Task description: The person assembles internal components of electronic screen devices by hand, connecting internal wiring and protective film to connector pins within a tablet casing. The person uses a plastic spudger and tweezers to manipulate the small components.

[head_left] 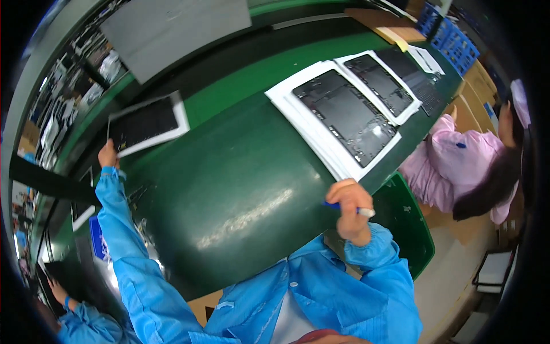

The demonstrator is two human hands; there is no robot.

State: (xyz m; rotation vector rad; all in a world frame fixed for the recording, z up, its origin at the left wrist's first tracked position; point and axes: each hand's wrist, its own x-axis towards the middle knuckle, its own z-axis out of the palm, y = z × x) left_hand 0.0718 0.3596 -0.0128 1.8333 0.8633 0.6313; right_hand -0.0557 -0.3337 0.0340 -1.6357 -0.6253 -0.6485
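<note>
My left hand [109,156] is closed on the near left corner of a flat dark panel [143,123] with a white border, at the left side of the green bench. Thumb and fingers pinch its edge. Above the bench's front right edge, my right hand [350,207] is wrapped round a slim blue and white pen-like tool [365,212]. Its blue end sticks out to the left and its pale end to the right. Beyond that hand lie dark flat housings [344,112] with small metal parts, resting on white foam sheets [306,135].
A person in pink [458,160] sits at the right. Below the bench's right edge stands a green bin [421,229]. Blue crates [450,37] are at the far right. Another worker's hand [57,291] shows at lower left, near a blue tray [97,238].
</note>
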